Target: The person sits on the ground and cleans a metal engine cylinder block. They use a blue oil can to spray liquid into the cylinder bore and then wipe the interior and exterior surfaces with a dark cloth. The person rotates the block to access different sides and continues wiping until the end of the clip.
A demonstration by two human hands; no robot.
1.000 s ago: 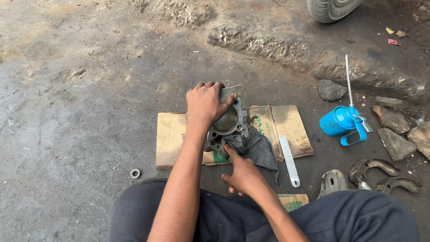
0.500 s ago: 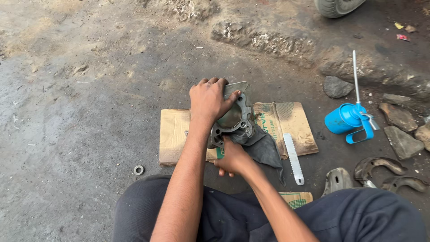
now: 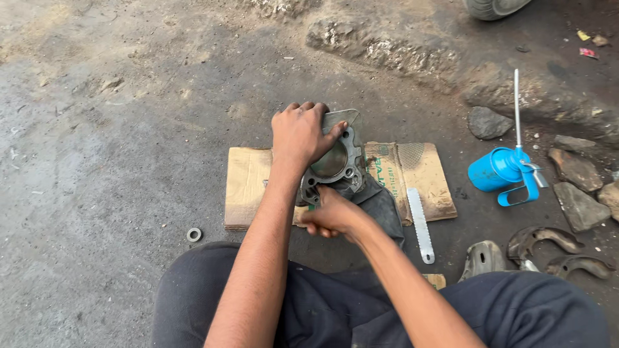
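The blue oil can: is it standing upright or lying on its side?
On its side: the blue oil can lies on the ground, its thin spout pointing up the picture.

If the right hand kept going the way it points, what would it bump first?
Probably the grey metal engine part. The right hand points up at its near edge and seems to be touching it already, though depth is hard to judge.

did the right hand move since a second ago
Yes. The right hand has pulled in toward the metal engine part, from the dark cloth near the hacksaw blade to the part's near edge.
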